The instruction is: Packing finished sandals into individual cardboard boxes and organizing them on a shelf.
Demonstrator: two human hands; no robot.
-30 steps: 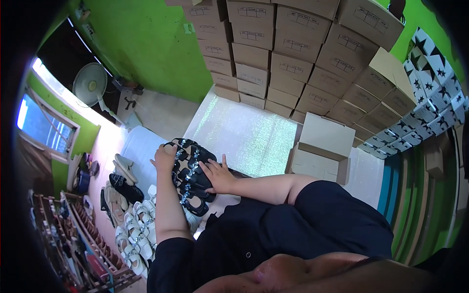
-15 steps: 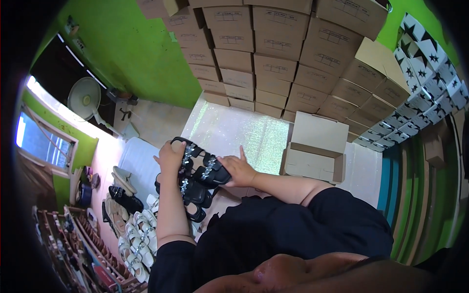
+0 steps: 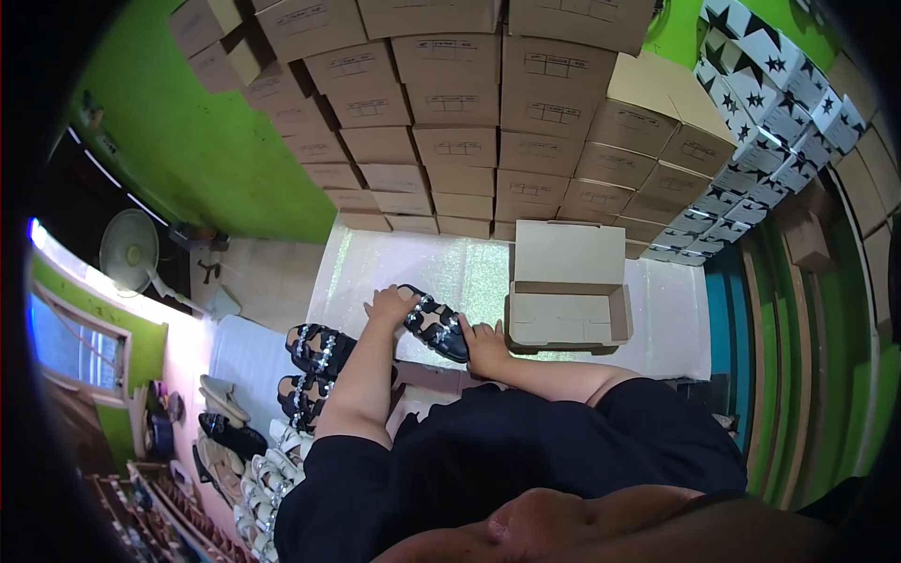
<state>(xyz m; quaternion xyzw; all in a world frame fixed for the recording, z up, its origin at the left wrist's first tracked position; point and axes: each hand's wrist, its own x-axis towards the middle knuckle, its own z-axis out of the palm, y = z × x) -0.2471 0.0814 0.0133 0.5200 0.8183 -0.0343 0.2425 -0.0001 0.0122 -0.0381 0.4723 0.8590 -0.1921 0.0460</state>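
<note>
A black sandal [image 3: 435, 325] with silver beaded straps is held at a slant over the pale sparkly table cover [image 3: 361, 272]; whether a second one lies against it I cannot tell. My left hand [image 3: 388, 307] grips its far left end, and my right hand [image 3: 486, 349] is closed on its near right end. Just right of my right hand stands a cardboard shoe box [image 3: 615, 340] with its lid raised and nothing inside. More black beaded sandals [image 3: 317, 349] sit left of my left forearm, which partly hides them.
Stacked brown cardboard boxes [image 3: 455, 145] wall off the far side. White boxes with black stars [image 3: 751, 155] are piled at the far right. White shoes [image 3: 267, 479] crowd the near left, beside a rack of footwear [image 3: 169, 507]. A fan [image 3: 129, 251] stands far left.
Both hands have carried the sandal to the right, over the table cover and closer to the shoe box. The other black sandals now show left of my left forearm. The view has shifted.
</note>
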